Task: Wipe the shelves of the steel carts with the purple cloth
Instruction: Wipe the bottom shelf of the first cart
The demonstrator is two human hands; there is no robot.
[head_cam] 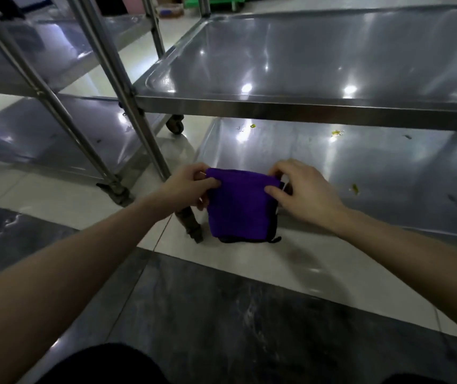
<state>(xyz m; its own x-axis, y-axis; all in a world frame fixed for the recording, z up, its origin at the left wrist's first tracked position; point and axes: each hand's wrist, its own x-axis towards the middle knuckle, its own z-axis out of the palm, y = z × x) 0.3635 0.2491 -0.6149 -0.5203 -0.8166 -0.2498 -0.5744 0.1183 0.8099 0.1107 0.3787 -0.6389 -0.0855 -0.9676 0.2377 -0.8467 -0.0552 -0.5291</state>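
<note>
A folded purple cloth (239, 203) hangs in front of the near edge of the right steel cart's bottom shelf (374, 176). My left hand (187, 185) pinches the cloth's upper left corner and my right hand (300, 187) pinches its upper right corner. The bottom shelf carries small yellow-green crumbs and dark specks. Above it the cart's middle shelf (304, 59) is shiny and bare. A second steel cart (55, 128) stands to the left with two shelves in view.
Steel cart posts (136, 106) rise just left of my hands. A caster (175, 125) and cart feet stand on the tiled floor (249, 314). A green crate (223, 1) sits at the far back.
</note>
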